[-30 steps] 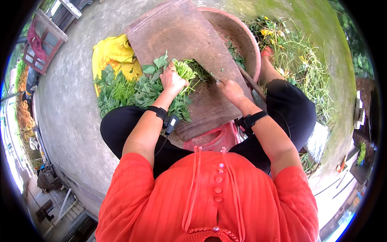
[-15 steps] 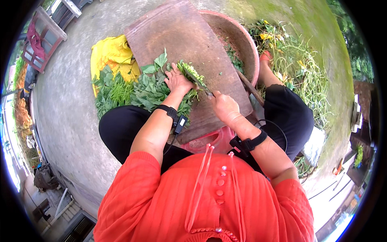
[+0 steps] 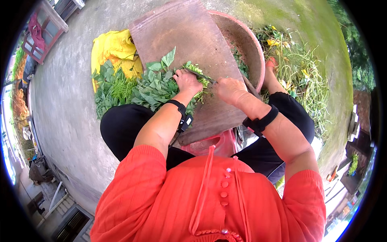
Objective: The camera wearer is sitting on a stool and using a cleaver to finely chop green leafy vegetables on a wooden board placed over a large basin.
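A big wooden board [image 3: 177, 34] lies in front of me with a bunch of leafy green stems [image 3: 155, 89] across its left side. My left hand [image 3: 188, 81] is closed over the cut end of the bunch, pressing it against the board. In my right hand [image 3: 230, 91] is the handle of a knife [image 3: 201, 75], its dark blade angled toward the upper left beside my left fingers. Small chopped green pieces sit by the blade. The underside of the bunch is hidden by my left hand.
A round reddish basin [image 3: 260, 50] with chopped greens inside stands under the board's right edge. Loose vines [image 3: 308, 84] spread over the ground on the right. A yellow sack [image 3: 115, 50] lies left, more greens beside it. A red plastic stool [image 3: 223, 144] shows below the board.
My left hand has shifted a little right along the bunch. My right hand and the knife have moved up and slightly right. The cut slices heaped along the blade are less visible.
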A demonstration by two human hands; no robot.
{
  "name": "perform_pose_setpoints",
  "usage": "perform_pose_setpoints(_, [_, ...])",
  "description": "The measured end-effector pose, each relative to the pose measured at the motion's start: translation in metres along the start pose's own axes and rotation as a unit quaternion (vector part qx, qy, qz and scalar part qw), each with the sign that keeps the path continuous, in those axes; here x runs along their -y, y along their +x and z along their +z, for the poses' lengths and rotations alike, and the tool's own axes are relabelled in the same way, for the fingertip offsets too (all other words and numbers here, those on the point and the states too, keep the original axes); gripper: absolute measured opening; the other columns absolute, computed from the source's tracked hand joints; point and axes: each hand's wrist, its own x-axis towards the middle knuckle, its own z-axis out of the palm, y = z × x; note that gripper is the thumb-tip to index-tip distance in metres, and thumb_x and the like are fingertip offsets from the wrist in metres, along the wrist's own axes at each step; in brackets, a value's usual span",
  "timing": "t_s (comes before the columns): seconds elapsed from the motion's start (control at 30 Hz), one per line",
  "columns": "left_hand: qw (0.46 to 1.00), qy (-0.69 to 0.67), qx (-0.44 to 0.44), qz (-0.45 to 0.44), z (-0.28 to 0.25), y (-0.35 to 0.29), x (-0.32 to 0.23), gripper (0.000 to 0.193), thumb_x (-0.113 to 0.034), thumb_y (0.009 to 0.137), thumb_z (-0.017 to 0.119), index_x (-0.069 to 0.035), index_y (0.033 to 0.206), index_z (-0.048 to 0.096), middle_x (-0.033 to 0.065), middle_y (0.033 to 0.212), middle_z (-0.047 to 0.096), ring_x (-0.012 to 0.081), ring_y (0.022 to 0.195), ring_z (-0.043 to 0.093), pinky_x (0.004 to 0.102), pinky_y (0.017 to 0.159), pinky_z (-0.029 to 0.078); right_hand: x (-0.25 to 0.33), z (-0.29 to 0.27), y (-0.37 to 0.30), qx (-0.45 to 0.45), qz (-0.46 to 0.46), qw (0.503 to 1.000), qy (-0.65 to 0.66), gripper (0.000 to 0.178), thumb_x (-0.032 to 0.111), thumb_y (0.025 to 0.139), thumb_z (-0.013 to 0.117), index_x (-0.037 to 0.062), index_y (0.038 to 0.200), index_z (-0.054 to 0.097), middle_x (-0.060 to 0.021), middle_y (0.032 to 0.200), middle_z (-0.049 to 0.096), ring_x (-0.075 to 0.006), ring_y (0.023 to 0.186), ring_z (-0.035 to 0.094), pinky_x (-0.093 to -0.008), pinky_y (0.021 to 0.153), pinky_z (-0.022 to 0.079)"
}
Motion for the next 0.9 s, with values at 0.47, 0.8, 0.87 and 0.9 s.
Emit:
perform_pose_setpoints(0.47, [0.993,-0.029,-0.083,-0.081,0.026,0.004,-0.002,0.076,-0.036,0.063,0.077,0.005,0.120,0.050,0.0167,0.121,0.048,0.0301,0.118,0.040,0.0396,0.104,0.026,0.000,-0.001,-0.001,-0.012,0.023,0.998,0.054,0.035,0.029,0.092,0.046,0.0048,0.106,0.067,-0.0193,0.116,0.065,-0.0375,0.111,0.061,-0.0467,0.095,0.046])
perform_pose_setpoints(0.8, [0.990,-0.033,-0.138,-0.008,0.019,-0.003,-0.002,0.061,-0.033,0.064,0.075,0.004,0.109,0.059,0.0161,0.113,0.054,0.0312,0.115,0.042,0.0402,0.102,0.029,-0.016,0.023,0.019,0.030,0.031,0.998,0.045,0.037,0.033,0.094,0.046,0.0070,0.114,0.064,-0.0219,0.114,0.065,-0.0380,0.109,0.062,-0.0465,0.094,0.047])
perform_pose_setpoints(0.87, [0.993,-0.047,-0.108,0.005,0.021,-0.002,-0.003,0.063,-0.032,0.063,0.075,0.005,0.111,0.059,0.0164,0.115,0.054,0.0312,0.117,0.041,0.0411,0.103,0.029,-0.016,0.041,0.033,-0.009,0.046,0.998,0.048,0.038,0.034,0.094,0.046,0.0072,0.115,0.063,-0.0219,0.111,0.066,-0.0370,0.108,0.062,-0.0463,0.093,0.047])
perform_pose_setpoints(0.9, [0.995,-0.051,-0.087,-0.003,0.019,0.002,-0.005,0.068,-0.034,0.062,0.076,0.005,0.115,0.057,0.0165,0.119,0.052,0.0310,0.119,0.040,0.0416,0.104,0.029,-0.019,0.044,0.037,-0.015,0.047,0.998,0.049,0.038,0.034,0.094,0.046,0.0072,0.115,0.063,-0.0219,0.111,0.066,-0.0370,0.108,0.062,-0.0463,0.093,0.047])
